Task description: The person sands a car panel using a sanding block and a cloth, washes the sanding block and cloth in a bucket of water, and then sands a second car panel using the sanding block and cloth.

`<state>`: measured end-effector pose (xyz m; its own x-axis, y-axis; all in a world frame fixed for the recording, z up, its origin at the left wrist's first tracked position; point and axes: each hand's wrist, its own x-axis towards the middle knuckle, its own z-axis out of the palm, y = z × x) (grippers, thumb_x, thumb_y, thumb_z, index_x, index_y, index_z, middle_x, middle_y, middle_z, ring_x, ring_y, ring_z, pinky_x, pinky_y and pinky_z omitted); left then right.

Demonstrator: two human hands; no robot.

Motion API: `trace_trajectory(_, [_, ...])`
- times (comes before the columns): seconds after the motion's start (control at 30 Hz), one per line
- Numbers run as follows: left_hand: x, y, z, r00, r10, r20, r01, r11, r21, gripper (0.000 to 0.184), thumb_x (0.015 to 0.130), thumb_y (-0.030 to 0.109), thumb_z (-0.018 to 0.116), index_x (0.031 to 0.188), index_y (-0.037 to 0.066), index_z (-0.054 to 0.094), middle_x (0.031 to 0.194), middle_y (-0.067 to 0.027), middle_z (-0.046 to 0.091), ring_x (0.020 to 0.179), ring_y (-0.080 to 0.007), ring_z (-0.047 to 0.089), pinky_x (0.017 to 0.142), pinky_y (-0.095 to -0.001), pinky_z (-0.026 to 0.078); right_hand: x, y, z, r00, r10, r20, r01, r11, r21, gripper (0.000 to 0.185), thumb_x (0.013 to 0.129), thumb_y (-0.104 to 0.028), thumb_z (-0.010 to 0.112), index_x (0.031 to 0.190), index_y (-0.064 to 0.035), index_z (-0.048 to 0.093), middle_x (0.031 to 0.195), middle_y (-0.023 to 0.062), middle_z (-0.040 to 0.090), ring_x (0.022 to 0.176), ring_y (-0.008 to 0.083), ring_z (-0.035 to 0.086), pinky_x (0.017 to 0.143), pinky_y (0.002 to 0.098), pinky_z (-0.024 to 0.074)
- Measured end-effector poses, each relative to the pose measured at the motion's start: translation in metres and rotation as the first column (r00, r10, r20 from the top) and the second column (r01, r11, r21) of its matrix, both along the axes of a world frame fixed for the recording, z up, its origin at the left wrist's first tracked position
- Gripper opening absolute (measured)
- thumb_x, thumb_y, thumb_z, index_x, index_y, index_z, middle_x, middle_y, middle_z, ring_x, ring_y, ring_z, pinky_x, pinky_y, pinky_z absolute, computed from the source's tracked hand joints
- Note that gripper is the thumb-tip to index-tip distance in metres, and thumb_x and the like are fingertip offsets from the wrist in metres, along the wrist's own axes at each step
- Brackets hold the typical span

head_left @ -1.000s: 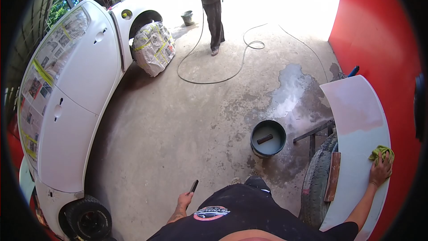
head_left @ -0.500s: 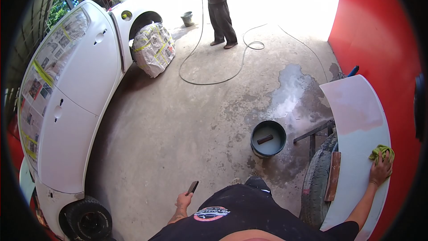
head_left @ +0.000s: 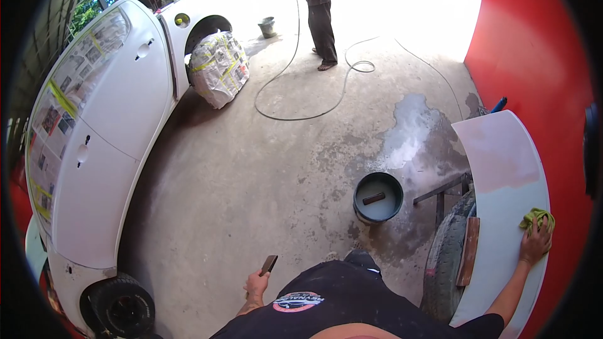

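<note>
My left hand (head_left: 256, 284) grips one end of a dark, flat sanding block (head_left: 269, 263), held out over the concrete floor. On the right, my right hand (head_left: 536, 244) presses a crumpled green cloth (head_left: 537, 220) against the outer edge of a white car panel (head_left: 505, 226). The panel is long and curved, with a pinkish patch toward its far end. Beneath it are a tyre (head_left: 447, 257) and a strip of wood (head_left: 469, 251). A bucket (head_left: 378, 215) of cloudy water stands between my hands, and a similar dark block (head_left: 374, 198) is in it.
A white car (head_left: 103, 169) with papered windows lines the left, its front wheel wrapped in newspaper (head_left: 218, 70). Another person (head_left: 321, 19) stands at the back holding a spray gun. Their hose (head_left: 295, 118) loops over the floor. A red wall (head_left: 534, 56) borders the right.
The other person has stepped slightly right and turned, legs now closer together. My hands keep nearly the same places, still holding the block and the cloth. The view has shifted a little.
</note>
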<state>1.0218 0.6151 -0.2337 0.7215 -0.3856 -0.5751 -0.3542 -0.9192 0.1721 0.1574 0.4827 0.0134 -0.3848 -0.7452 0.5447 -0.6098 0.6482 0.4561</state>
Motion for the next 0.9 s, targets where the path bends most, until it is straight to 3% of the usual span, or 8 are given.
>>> trace_trajectory(0.43, [-0.003,-0.003,0.004,1.000,0.029,-0.001,-0.029,0.999,-0.014,0.049,0.086,0.048,0.076,0.130,0.028,0.072,0.132,-0.0075,0.070,0.132,-0.0338,0.057,0.114,-0.0566,0.032,0.007,-0.002,0.001,0.996,-0.029,0.089,0.031,0.999,-0.013,0.058,0.086,-0.029,0.077,0.141,-0.0304,0.060,0.160,-0.0029,0.040,0.151,0.0262,0.036,0.116,0.0465,0.0390])
trace_trajectory(0.9, [-0.001,-0.004,0.010,0.999,0.038,-0.022,-0.038,0.999,0.000,0.051,0.087,0.048,0.075,0.132,0.025,0.070,0.136,-0.0094,0.067,0.135,-0.0362,0.054,0.117,-0.0600,0.028,-0.011,0.001,-0.013,0.998,0.051,0.048,-0.048,0.996,-0.068,0.052,0.087,-0.027,0.076,0.138,-0.0282,0.062,0.160,-0.0027,0.040,0.149,0.0283,0.037,0.113,0.0484,0.0403])
